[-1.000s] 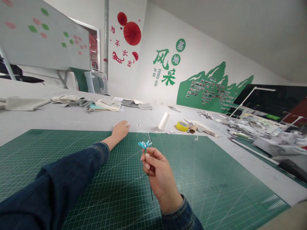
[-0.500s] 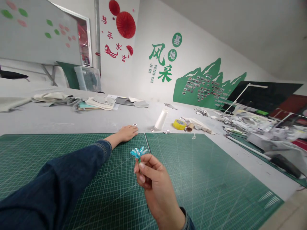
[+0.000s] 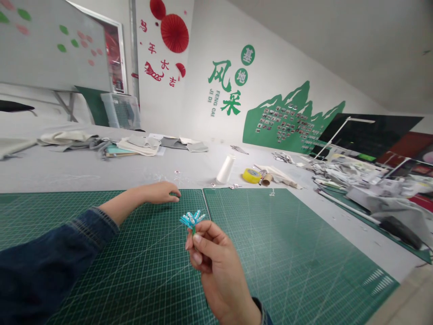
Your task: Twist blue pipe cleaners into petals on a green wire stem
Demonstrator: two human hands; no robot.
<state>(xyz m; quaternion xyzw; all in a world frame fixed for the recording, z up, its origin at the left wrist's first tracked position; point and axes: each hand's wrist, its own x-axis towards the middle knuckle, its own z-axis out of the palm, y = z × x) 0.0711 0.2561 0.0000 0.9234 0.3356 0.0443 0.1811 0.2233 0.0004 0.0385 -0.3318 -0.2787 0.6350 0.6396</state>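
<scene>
Between the thumb and fingers of my right hand [image 3: 216, 255] is a small blue beaded flower [image 3: 192, 218], gripped by its short green stem. Its narrow petals carry pale, shiny beads and point upward. My left hand [image 3: 158, 192] reaches in from the left, just above the far part of the left cutting mat [image 3: 135, 266]. Its fingers are loosely bent, with a gap at the tips and nothing visible between them. Past those fingertips a tiny white and dark piece [image 3: 177, 171] lies on the grey table.
A white thread cone [image 3: 225, 169], a yellow tape roll [image 3: 251, 175] and a brown cardboard tube [image 3: 267, 179] stand beyond the right cutting mat [image 3: 287, 239]. Fabric pieces [image 3: 138, 145] lie along the table's back. A cluttered heap [image 3: 368, 185] is at the right.
My left hand has drawn back to the left, away from the far table surface, and its fingers have curled. My right hand still holds the flower, nearly in place.
</scene>
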